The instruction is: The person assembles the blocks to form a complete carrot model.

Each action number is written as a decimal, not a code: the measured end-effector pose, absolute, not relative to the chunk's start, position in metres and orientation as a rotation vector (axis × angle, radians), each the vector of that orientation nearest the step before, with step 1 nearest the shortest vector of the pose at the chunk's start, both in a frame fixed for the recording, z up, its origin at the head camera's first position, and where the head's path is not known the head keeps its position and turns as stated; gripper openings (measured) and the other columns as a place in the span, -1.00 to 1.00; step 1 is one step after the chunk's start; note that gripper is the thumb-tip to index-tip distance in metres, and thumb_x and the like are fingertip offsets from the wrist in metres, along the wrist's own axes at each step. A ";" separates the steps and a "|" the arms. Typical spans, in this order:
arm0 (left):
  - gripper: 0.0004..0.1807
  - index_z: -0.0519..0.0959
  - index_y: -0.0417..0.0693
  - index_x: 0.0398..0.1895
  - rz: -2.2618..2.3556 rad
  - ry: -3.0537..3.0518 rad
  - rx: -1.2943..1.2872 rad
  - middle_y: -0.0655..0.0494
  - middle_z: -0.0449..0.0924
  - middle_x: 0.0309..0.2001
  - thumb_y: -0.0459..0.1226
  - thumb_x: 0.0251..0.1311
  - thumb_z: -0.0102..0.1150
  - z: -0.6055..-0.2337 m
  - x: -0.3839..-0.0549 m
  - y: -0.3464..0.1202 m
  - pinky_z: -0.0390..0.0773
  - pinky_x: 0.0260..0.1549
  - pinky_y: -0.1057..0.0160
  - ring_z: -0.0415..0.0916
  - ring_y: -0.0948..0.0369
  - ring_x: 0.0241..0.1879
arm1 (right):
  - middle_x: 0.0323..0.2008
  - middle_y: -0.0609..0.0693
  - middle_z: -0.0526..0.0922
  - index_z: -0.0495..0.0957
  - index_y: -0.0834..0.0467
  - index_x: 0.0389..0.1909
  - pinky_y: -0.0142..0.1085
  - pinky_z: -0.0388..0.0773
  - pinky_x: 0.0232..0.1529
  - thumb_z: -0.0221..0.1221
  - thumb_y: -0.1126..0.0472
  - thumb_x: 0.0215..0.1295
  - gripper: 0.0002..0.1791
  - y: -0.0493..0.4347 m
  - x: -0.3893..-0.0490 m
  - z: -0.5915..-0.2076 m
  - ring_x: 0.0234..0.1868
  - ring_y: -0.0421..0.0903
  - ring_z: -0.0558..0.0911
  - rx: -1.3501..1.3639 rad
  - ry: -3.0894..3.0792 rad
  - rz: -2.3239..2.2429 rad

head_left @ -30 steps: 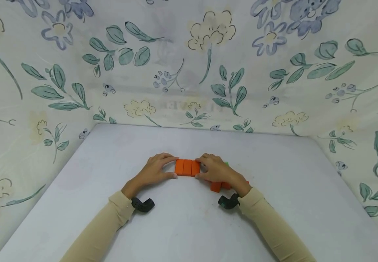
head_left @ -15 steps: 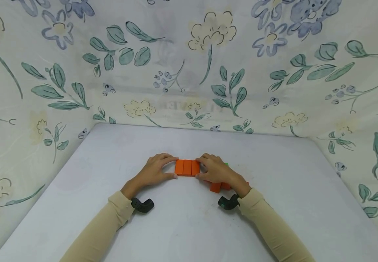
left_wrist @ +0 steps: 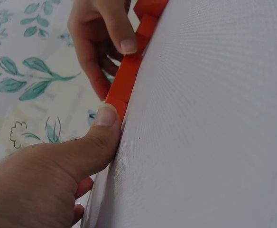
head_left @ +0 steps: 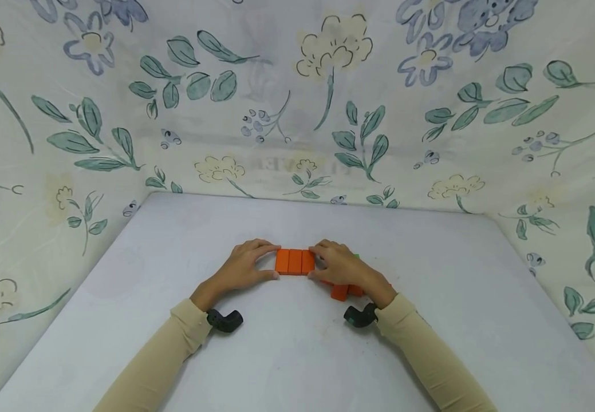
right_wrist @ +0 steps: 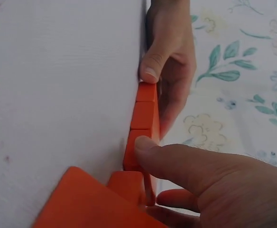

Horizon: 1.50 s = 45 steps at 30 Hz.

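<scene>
Three orange wooden blocks lie side by side on the white table in the head view. My left hand (head_left: 245, 267) pinches the left block (head_left: 282, 262) at its far and near ends, between thumb and fingers. The right block (head_left: 308, 262) is pinched the same way by my right hand (head_left: 341, 264). Between them the middle block (head_left: 295, 262) touches both neighbours. In the right wrist view the thumb presses on the end of the nearest block (right_wrist: 132, 154) of the row. The far fingertips are partly hidden in both wrist views.
Several loose orange blocks (head_left: 339, 292) lie by and beneath my right hand and wrist, partly covered. A bit of a green block (head_left: 357, 256) shows behind that hand. Floral cloth (head_left: 307, 114) rises along the back and sides of the white table (head_left: 287, 355).
Nearly nothing differs. Both hands keep their hold on the outer blocks and the row stays in place; the whole head view shifts very slightly.
</scene>
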<state>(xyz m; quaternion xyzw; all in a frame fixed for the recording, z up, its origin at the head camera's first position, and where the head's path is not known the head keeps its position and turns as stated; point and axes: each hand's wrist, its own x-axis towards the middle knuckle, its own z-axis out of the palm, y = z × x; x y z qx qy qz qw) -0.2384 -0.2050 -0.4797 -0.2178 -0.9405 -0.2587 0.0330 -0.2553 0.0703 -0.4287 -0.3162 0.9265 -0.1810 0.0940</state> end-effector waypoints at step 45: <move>-0.31 0.50 0.13 0.32 -0.982 -2.919 -0.633 -0.07 0.42 0.36 0.02 0.09 0.45 -0.474 -0.239 -0.209 0.12 0.38 -0.24 0.27 -0.10 0.42 | -0.31 0.00 0.56 0.57 0.23 -0.14 -0.27 0.53 -0.27 0.39 0.13 0.19 -0.67 0.091 -0.222 -0.416 -0.31 -0.07 0.48 -0.673 2.847 -0.376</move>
